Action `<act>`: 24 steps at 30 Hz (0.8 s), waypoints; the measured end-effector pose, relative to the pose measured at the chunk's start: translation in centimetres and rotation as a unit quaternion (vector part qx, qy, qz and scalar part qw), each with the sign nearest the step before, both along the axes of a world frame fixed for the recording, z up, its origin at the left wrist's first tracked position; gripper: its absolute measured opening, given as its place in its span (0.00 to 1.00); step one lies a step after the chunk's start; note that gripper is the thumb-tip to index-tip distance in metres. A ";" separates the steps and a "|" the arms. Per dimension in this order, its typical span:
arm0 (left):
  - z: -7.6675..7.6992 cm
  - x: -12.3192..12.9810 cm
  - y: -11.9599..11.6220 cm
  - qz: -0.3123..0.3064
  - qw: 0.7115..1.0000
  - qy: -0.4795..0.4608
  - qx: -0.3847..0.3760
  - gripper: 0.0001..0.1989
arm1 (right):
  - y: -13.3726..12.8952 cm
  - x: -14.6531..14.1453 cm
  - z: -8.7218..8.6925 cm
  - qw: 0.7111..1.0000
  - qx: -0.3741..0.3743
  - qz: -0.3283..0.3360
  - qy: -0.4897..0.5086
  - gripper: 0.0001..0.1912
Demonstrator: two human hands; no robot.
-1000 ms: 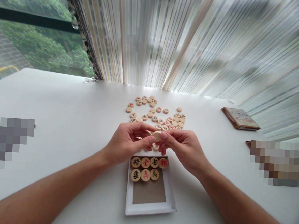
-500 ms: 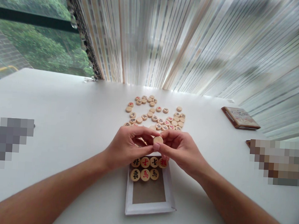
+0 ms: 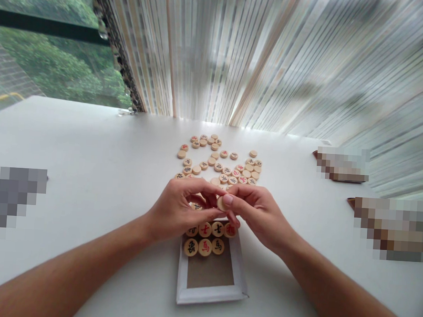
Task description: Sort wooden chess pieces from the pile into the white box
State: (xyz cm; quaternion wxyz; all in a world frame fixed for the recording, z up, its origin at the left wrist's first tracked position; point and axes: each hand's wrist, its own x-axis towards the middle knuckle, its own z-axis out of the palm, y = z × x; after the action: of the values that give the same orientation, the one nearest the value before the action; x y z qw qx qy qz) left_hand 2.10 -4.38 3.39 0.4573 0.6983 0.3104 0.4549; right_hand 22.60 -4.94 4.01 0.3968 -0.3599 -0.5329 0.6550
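Between my two hands is a round wooden Chinese chess piece (image 3: 221, 204), its visible face plain. My left hand (image 3: 187, 202) is closed on its left side with fingers and thumb. My right hand (image 3: 253, 206) pinches it from the right, the thumb lying over its face. Just below them sits a shallow white box (image 3: 212, 297) with a brown bottom. Two rows of pieces lie in its far part, marked with red and black characters, among them a red horse piece (image 3: 205, 247). My fingers partly cover the far row and the box's far edge.
Many loose chess pieces (image 3: 218, 167) are scattered on the white table (image 3: 106, 171) beyond my hands, some face up, some face down. Two blurred-out box-like objects (image 3: 343, 165) lie at the right. A pixelated grey thing (image 3: 8, 203) is at the left. A striped curtain (image 3: 210, 58) hangs behind.
The piece between my hands has tilted and shifted slightly down. My right thumb has moved up from its lower edge onto its face.
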 end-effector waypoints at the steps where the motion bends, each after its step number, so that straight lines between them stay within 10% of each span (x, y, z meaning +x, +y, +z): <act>1: 0.0 0.0 0.0 0.001 1.000 -0.008 -0.009 0.13 | 0.0 0.1 -0.1 1.000 -0.003 0.004 0.010 0.17; 24: -0.2 0.0 -0.1 0.001 1.000 -0.014 -0.007 0.12 | -0.1 -0.2 0.7 1.000 0.000 0.008 -0.014 0.18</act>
State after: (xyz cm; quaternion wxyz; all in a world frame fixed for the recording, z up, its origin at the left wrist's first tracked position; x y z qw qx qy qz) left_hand 2.11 -4.50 3.24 0.4655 0.6886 0.3082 0.4628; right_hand 22.42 -5.04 4.67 0.3844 -0.3648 -0.5407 0.6533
